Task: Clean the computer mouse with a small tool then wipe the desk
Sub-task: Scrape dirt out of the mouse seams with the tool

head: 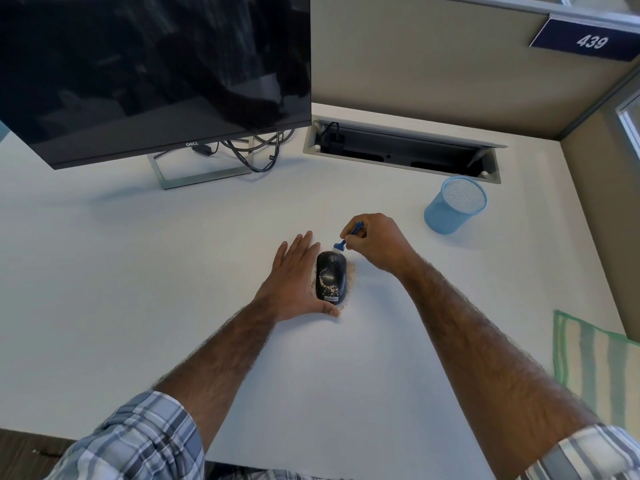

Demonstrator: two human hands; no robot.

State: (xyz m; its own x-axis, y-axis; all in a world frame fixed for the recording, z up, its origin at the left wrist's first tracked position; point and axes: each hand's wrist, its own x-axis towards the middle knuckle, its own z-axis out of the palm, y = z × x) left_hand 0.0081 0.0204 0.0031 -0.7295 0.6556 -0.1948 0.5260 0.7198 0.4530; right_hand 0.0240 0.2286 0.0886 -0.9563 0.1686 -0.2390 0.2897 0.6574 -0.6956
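While the small blue brush (349,236) is pinched in the curled fingers (360,225) of the right hand (375,242), its pale tip is set at the far end of the black mouse (331,277), just below those fingers. The mouse is laid on the white desk (173,254), right beside the straight fingers (301,242) of the left hand (294,275), and the left thumb is laid at its near end. The left fingers are kept flat and close together, and nothing is gripped by them.

Pale crumbs (326,285) are seen on the back of the mouse and on the desk around it. If the brush is swept too hard, the crumbs may be flicked far across the desk, and more wiping would be needed. The mouse is only propped from the left fingers' side, so it may be pushed away by a strong stroke. Crumbs may also be pushed into the gap by the wheel.

Part of the brush handle is hidden inside the right fingers. It cannot be told how hard the mouse is pressed by the left hand. A striped cloth (588,368), well apart from the right fingers, is cut off by the edge.
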